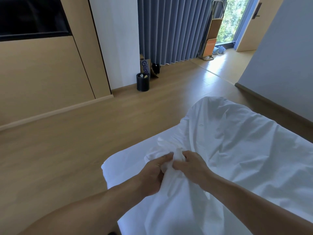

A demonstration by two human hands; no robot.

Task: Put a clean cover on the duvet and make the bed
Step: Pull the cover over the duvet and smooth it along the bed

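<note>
A single head-worn camera looks forward and down, close over the fingers. Beyond the fingers it reaches floor and curtain

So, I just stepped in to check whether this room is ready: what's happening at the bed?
Not ready yet. A person is standing at a corner of the bed, with the left hand and right hand close together, both gripping a bunched-up piece of the white bedding. The rest of that bedding lies crumpled and wrinkled across the mattress, not smoothed out. I cannot tell whether the duvet is inside its cover.
</note>
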